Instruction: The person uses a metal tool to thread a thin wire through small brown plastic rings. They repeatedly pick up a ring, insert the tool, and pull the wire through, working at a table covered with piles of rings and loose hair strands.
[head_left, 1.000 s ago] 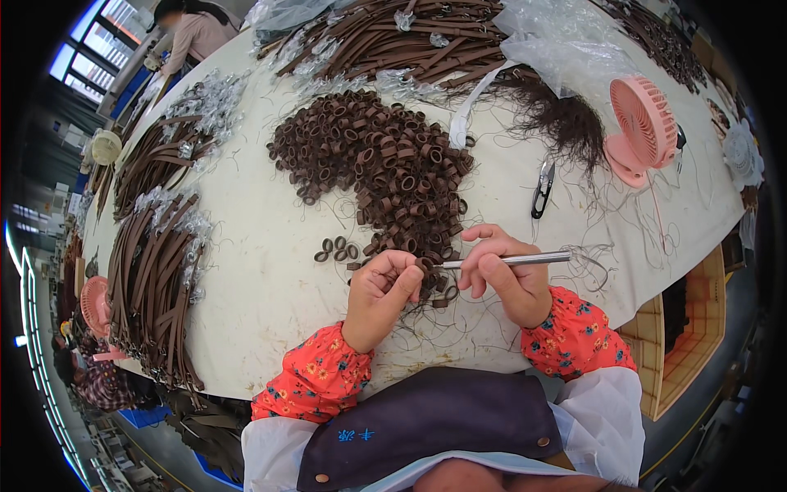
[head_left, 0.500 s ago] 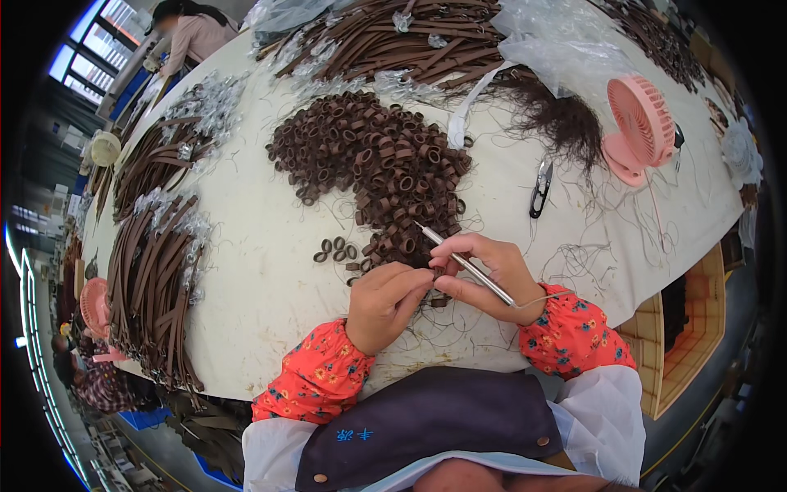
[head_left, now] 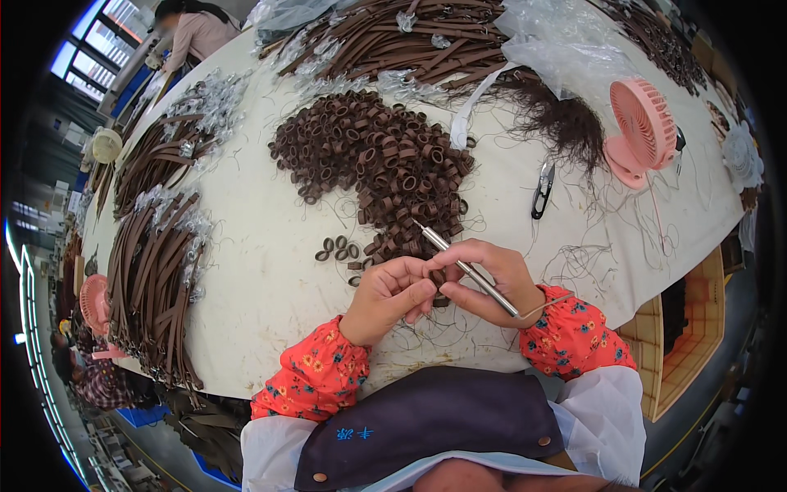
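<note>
My left hand (head_left: 387, 300) pinches a small brown loop (head_left: 438, 279), partly hidden by the fingers. Facing it, my right hand (head_left: 497, 277) grips a silver pen-shaped tool (head_left: 436, 238) with a cord trailing from its rear end. The fingertips of my right hand also meet the loop. The tool's thin tip points away from me, over a large heap of brown loops (head_left: 385, 164). Several separate loops (head_left: 338, 248) lie to the left of my hands. Loose dark threads are scattered on the cloth beneath and beside them.
Black-handled thread snips (head_left: 543, 190) and a pink fan (head_left: 639, 131) stand to the right. Brown straps (head_left: 152, 287) with clear wrapping lie at the left, more straps (head_left: 402, 41) at the back. A wooden crate (head_left: 684, 336) is at the table's right edge. Another person (head_left: 197, 37) sits far left.
My left hand has turned so its fingers curl more toward me, and the loop between the hands shows more. The tool stays in my right hand, almost unmoved.
</note>
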A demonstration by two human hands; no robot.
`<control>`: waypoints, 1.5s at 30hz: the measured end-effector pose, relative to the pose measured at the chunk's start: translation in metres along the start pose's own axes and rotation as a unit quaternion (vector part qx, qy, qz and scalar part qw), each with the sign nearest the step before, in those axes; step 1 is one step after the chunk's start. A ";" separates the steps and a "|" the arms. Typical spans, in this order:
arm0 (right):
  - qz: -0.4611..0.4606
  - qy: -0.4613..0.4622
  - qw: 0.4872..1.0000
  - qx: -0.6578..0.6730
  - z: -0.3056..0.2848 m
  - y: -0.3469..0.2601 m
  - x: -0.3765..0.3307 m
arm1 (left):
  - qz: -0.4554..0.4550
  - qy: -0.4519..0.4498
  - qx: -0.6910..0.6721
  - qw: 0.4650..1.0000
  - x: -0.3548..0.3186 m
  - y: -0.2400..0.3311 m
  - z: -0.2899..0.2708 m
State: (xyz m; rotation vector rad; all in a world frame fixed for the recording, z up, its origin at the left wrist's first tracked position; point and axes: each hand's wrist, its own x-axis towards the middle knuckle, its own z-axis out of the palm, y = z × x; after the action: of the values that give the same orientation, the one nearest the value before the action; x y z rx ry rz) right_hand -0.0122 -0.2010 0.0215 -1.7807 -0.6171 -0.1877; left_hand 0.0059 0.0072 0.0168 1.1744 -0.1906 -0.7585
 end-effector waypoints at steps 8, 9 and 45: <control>0.087 0.066 0.975 0.195 -0.010 -0.004 -0.003 | 0.068 0.093 0.064 0.991 0.000 0.000 -0.002; 0.060 0.056 0.971 0.223 -0.013 -0.002 -0.003 | 0.076 0.094 0.072 0.990 0.000 0.000 -0.001; 0.097 0.092 0.951 0.280 -0.013 -0.003 -0.002 | 0.261 0.171 0.632 0.710 0.006 0.012 -0.005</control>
State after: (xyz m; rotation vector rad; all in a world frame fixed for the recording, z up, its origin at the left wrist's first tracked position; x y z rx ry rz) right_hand -0.0129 -0.2131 0.0265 -1.2443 -0.3139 -0.0347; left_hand 0.0179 0.0095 0.0245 2.3852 -0.7755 0.2611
